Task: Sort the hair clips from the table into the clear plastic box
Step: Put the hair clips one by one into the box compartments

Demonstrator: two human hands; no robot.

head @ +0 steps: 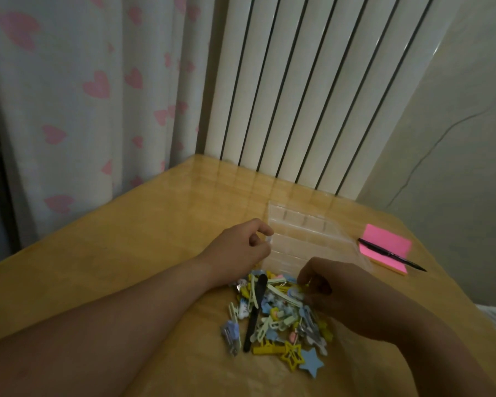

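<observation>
A heap of hair clips (275,313) in blue, yellow, pale green and black lies on the wooden table (126,253), with a yellow star clip (292,359) and a blue star clip (311,365) at its near edge. Behind the heap lies the clear plastic box (304,239), flat and divided into many small compartments. My left hand (238,247) is at the box's left edge, thumb and fingers pinched on a small pale clip (268,239). My right hand (341,293) rests on the heap's far right side, fingertips among the clips; whether it grips one is hidden.
A pink sticky-note pad (385,247) with a black pen (393,255) across it lies right of the box. A white radiator (312,96) stands behind the table, and a heart-print curtain (83,96) hangs at the left. A thin cable (430,156) runs down the right wall.
</observation>
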